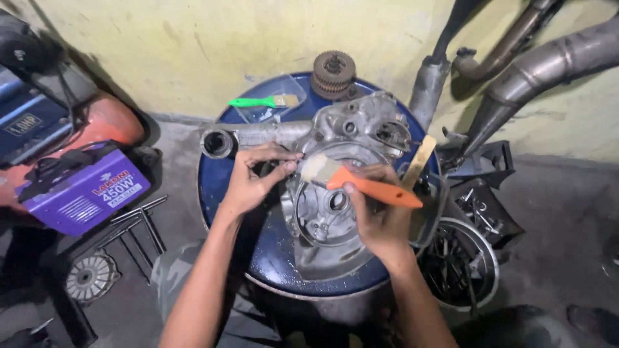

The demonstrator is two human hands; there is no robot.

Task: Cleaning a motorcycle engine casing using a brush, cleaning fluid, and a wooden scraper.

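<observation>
Fingers (382, 193) of the right hand (380, 216) were wrapped around the orange handle of a paintbrush (361, 183), gripping it firmly, with its pale bristles laid against the rim of the engine crankcase (335, 193). That low, slanted grip seemingly let the bristles sweep along the casing's edge. The left hand (248, 183) rested on the crankcase's left side, fingers curled and pressed to the metal, thumb and forefinger close together near the bristles, apparently steadying the casting against the brush strokes; whether it pinched anything small could not be told.

The crankcase lay flat on top of a blue drum (219, 193), which served as a bench. Behind the crankcase, on the drum's far edge, sat a clutch gear stack (333, 73), and to the left of it a second brush with a green handle (264, 102) lay on a clear plastic container (271, 106). Right of the crankcase a wooden stick (419, 161) leaned out of a bowl of spare parts (461, 261). Further right, exhaust pipes (541, 67) rested against the yellow wall (193, 45). Left of the drum stood a purple welding machine (80, 190) on the floor, beside loose metal rods (138, 222).
</observation>
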